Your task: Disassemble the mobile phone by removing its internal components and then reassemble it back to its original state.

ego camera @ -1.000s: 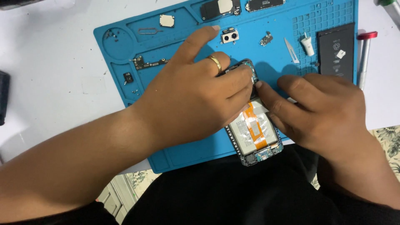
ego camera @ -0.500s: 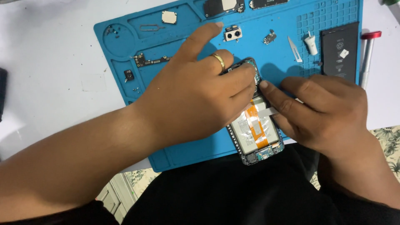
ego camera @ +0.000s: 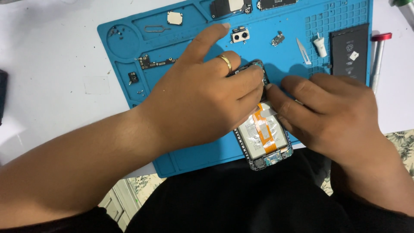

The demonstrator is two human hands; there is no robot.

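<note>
Black rectangular battery point(ego camera: 349, 52), white label, at blue mat's point(ego camera: 129, 95) right edge.

The work mat point(ego camera: 181, 155) is matt blue rubber-like material with moulded compartments. The tabletop point(ego camera: 56, 86) beneath it is smooth, matt white. The opened phone point(ego camera: 263, 142) shows a glossy silver foil-like surface crossed by a smooth orange flexible ribbon point(ego camera: 264, 127). The ring point(ego camera: 226, 62) on the left hand point(ego camera: 202, 103) is polished yellow metal. The battery point(ego camera: 350, 51), near the mat's right edge, is matt black. The blade point(ego camera: 302, 45) is bare grey metal.
</note>
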